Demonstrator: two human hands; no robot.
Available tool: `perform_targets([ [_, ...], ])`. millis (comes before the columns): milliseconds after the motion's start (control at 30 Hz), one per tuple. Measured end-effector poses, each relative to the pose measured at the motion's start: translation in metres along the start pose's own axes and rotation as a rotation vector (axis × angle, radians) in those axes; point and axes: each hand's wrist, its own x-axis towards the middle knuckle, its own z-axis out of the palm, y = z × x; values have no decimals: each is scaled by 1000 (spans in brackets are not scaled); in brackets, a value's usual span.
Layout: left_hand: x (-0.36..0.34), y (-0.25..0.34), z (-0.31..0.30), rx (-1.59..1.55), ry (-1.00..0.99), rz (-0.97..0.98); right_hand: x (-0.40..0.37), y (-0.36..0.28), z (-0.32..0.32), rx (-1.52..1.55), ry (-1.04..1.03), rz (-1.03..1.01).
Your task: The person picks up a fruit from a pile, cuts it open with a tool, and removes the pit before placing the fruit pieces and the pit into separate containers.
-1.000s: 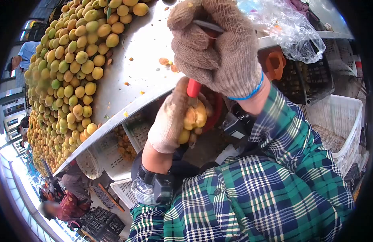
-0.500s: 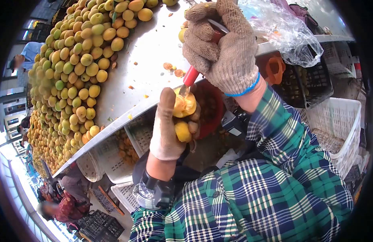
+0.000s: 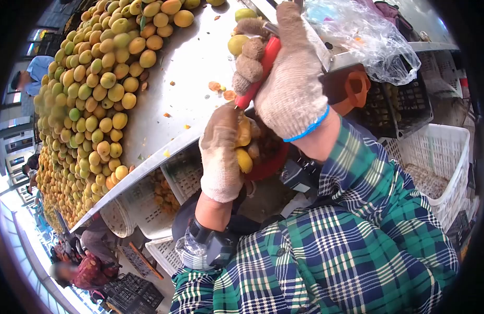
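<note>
My left hand (image 3: 220, 154) has its gloved fingers wrapped tight round a yellow fruit (image 3: 244, 144), held just off the near edge of the desk (image 3: 189, 57), over a red bowl (image 3: 271, 157). My right hand (image 3: 291, 91) is clenched on a knife (image 3: 257, 73) that points down at the fruit, blade hidden behind my left glove. A heap (image 3: 90, 94) of the same fruit covers the desk's left side.
</note>
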Motion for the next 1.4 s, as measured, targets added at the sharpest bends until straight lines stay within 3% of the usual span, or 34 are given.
perform_targets([
  [100,-1,-1,9,217,-13,112,3,-2,-13,4,-108,53],
  [133,-1,-7,0,56,-41,-53,4,-3,-15,6,-165,81],
  [167,8,-16,-16,59,-43,-56,4,-6,-14,8,-161,80],
  [233,26,-27,-41,-497,-729,-84,2,-16,-5,88,-66,255],
  [267,23,-33,-40,-524,-696,-58,1,-19,-1,14,-120,233],
  [300,17,-32,-32,-341,-508,42,-2,-19,1,16,-118,233],
  [333,12,-30,-23,-119,-363,143,-7,-18,2,-106,-172,104],
  [367,9,-27,-16,114,-295,279,-9,-17,3,-228,-223,-25],
  [433,6,-18,-2,503,-208,565,-7,-16,4,-182,-188,-48],
  [500,6,-12,2,633,-184,690,-3,-22,2,-16,-210,319],
  [567,4,-12,4,634,-175,702,-4,-26,1,-46,-266,325],
  [733,9,-12,-7,-527,-431,-272,-7,-25,2,19,-282,377],
  [867,5,-9,-8,-713,-430,-380,-9,-22,5,17,-301,354],
  [900,6,-13,-12,-762,-533,-407,-8,-20,3,15,-299,363],
  [933,7,-15,-13,-812,-639,-429,-5,-19,1,-7,-383,324],
  [1000,7,-14,-16,-786,-659,-451,-15,-25,6,39,-525,258],
  [1067,7,-5,-9,-758,-688,-473,-6,-20,1,80,-574,316],
  [1133,4,14,12,-338,-46,-304,-2,-14,-4,117,-623,363],
  [1167,4,11,-4,-280,-183,-388,-4,-11,-3,137,-452,319],
  [1200,4,11,-7,-282,-183,-382,-5,-10,1,157,-285,274],
  [1300,4,10,-8,-390,-186,-428,-17,-20,7,-76,-386,104],
  [1367,5,4,-11,-496,-186,-482,-7,-8,-12,-114,-449,96],
  [1400,7,-1,-14,-428,-142,-426,-7,-5,-17,-196,-447,-33],
])
